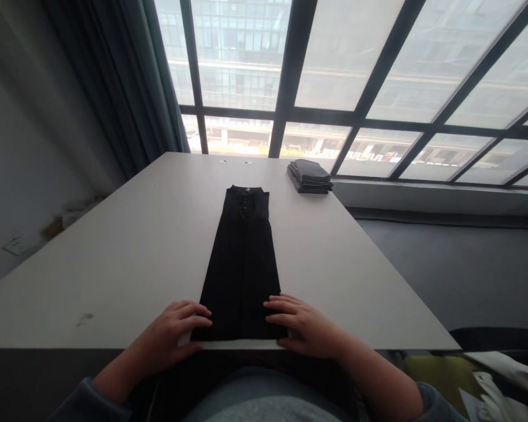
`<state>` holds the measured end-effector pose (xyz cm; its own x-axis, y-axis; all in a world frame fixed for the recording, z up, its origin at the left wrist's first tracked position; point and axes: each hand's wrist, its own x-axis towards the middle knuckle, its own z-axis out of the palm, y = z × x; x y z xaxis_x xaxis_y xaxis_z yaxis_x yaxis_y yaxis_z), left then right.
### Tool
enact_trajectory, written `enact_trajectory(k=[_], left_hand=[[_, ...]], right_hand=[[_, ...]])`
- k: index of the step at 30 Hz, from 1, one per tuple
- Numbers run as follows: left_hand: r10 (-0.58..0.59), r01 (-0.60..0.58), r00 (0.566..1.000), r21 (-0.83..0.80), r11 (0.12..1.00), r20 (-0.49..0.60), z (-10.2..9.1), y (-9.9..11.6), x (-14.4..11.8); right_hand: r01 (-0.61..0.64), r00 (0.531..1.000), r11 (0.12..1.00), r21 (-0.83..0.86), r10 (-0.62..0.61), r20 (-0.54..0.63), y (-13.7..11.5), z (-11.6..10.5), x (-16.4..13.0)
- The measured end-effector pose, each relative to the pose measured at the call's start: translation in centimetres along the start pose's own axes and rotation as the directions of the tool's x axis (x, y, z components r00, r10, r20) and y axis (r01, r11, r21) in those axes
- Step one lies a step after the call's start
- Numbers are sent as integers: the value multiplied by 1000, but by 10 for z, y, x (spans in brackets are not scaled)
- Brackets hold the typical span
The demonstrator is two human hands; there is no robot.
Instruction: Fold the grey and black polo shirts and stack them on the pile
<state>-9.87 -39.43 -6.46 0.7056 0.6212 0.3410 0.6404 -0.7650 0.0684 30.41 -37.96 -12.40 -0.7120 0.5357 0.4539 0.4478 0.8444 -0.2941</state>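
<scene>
A black shirt (pixel 244 258), folded into a long narrow shape, lies on the white table with its collar and buttons at the far end. Its bottom edge is close to the table's front edge. My left hand (pixel 171 328) rests at the shirt's lower left corner, fingertips on the cloth and thumb apart from them. At the lower right corner lies my right hand (pixel 303 325), its fingers spread over the cloth's side and the thumb by the bottom edge. Neither hand visibly grips the fabric.
A stack of folded dark grey clothes (pixel 310 176) sits at the table's far right corner. The white table (pixel 127 258) has a worn mark near its front left. Large windows (pixel 242 53) stand behind it, with a dark curtain (pixel 118 76) on the left.
</scene>
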Motion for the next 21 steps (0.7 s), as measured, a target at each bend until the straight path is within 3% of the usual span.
enact_trajectory(k=[7,13,15,17,21], left_hand=[[-5,5,1000,-14,1000,20,5,1,0],[-29,39,996,-116,992,85,-8,2,11],[-71,81,993,-102,991,97,-16,3,31],[-112,117,989,-57,991,93,-23,3,64],[-182,180,981,36,983,63,-27,-7,163]], right_hand=[[-42,997,999,31,44,-62,-11,4,-10],[-50,999,993,106,52,-13,-11,-14,-6],[-28,996,993,112,36,-76,7,-23,8],[-25,977,996,88,43,-209,38,-32,34],[-196,849,981,16,178,-497,129,-50,109]])
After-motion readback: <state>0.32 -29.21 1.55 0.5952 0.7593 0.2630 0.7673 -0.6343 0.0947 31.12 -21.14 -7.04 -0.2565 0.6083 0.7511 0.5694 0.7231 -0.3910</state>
